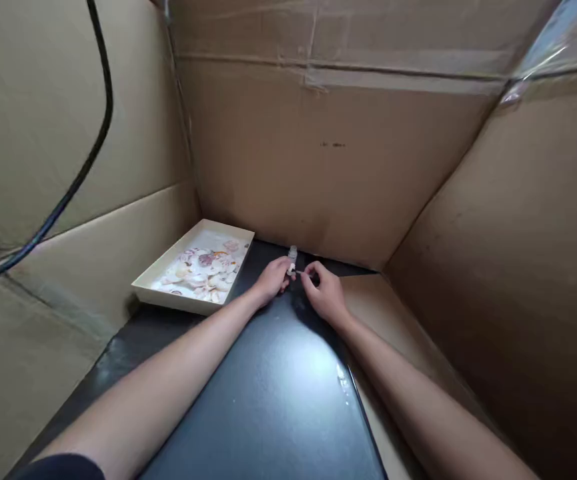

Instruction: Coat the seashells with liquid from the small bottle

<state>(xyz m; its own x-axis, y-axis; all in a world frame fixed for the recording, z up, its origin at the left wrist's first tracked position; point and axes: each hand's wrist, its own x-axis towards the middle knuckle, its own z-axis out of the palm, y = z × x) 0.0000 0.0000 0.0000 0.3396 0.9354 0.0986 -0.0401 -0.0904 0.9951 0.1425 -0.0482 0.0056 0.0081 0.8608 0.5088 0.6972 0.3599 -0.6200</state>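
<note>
Fingers (314, 268) pinched on small things, to the right of a shallow tray (181, 302) of shells (208, 267)

The left hand (271, 279) has its fingers closed around a small pale piece (291, 269), held low over the dark surface (273, 393). The right hand (325, 291) pinches a thin stick (299, 272) between thumb and forefinger, its tip pointing left at the piece; whether the two touch is too small to tell.

Just beyond the left fingers is a small clear container (293, 252), mostly see-through; what it holds, if anything, cannot be made out.

The tray sits left of the hands, near the corner of the cardboard walls (278, 167). It is cream-sided, low and open-topped, with a whitish bottom. Its shells lie in a loose, overlapping spread, mostly white and pale pink, with a darker reddish one and some orange bits toward the far side. Bare whitish bottom shows around the spread.

A brown cardboard sheet (368, 300) lies by the right forearm, and a black cable (105, 100) hangs at upper left.
</note>
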